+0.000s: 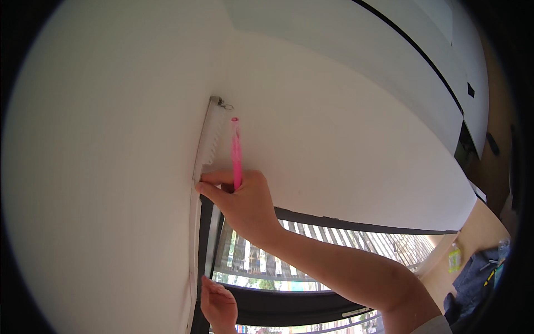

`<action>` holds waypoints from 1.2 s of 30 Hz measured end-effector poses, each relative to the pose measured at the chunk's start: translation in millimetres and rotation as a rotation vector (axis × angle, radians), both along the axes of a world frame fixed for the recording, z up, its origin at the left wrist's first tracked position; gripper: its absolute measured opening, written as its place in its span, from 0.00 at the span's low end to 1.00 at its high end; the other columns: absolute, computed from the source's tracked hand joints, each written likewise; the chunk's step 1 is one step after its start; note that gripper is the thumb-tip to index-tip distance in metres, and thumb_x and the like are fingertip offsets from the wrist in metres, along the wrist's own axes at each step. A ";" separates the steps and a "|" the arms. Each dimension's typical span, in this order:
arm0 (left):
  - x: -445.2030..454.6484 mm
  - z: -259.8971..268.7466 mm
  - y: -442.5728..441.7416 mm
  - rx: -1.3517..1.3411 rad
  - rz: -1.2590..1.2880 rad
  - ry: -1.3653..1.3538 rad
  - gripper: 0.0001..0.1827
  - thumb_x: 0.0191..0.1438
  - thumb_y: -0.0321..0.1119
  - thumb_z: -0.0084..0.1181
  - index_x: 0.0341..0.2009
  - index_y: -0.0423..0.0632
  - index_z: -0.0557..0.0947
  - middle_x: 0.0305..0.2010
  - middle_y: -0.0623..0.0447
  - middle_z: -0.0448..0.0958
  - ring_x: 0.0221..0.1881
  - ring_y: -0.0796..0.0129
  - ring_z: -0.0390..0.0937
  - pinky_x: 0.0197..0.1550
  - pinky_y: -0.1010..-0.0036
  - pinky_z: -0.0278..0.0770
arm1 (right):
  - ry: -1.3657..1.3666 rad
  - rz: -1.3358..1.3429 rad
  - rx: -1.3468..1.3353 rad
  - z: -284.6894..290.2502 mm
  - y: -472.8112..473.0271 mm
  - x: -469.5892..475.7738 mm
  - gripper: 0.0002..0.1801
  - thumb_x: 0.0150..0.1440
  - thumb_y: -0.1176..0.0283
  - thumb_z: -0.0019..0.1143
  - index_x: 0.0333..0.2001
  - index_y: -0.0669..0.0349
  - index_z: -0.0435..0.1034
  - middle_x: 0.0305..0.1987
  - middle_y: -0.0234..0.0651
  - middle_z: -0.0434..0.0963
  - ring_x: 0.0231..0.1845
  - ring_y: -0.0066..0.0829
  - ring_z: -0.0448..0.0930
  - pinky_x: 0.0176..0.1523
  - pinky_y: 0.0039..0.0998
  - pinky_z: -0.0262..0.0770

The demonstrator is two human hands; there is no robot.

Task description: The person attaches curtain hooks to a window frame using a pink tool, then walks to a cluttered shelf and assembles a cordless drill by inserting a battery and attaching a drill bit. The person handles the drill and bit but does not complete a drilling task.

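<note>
A narrow white curtain rail (192,242) runs along the pale surface, with a row of white gliders (213,144) near its upper end. At that end sits a metal end piece (216,100) with a small ring. My right hand (246,204) has thumb and forefinger pinched at the rail below the gliders; whether something thin is between the fingertips is unclear. A pink pen (236,150) stands up out of that same hand, held at its lower end. Lower down, my left hand (219,304) is raised beside the rail, fingers close together; its contact with the rail cannot be made out.
A dark-framed window (250,254) with slats beyond the glass lies behind my right forearm. A wide pale wall (354,146) fills the right. At far right are a yellow-green bottle (454,259) and dark cloth (473,279) on a light brown floor (471,225).
</note>
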State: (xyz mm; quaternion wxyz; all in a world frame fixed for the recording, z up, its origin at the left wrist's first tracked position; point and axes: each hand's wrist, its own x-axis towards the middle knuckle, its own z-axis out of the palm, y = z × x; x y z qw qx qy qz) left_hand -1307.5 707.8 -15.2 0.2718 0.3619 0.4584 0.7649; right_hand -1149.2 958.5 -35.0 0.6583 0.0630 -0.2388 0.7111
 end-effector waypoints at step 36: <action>123.3 -366.7 -127.6 -1.512 -0.467 -0.122 0.11 0.62 0.32 0.53 0.45 0.40 0.81 0.31 0.58 0.76 0.28 0.81 0.69 0.29 0.84 0.66 | -1.729 0.013 -0.699 -518.5 -432.1 244.0 0.13 0.65 0.62 0.48 0.46 0.58 0.70 0.39 0.46 0.79 0.42 0.49 0.80 0.42 0.48 0.75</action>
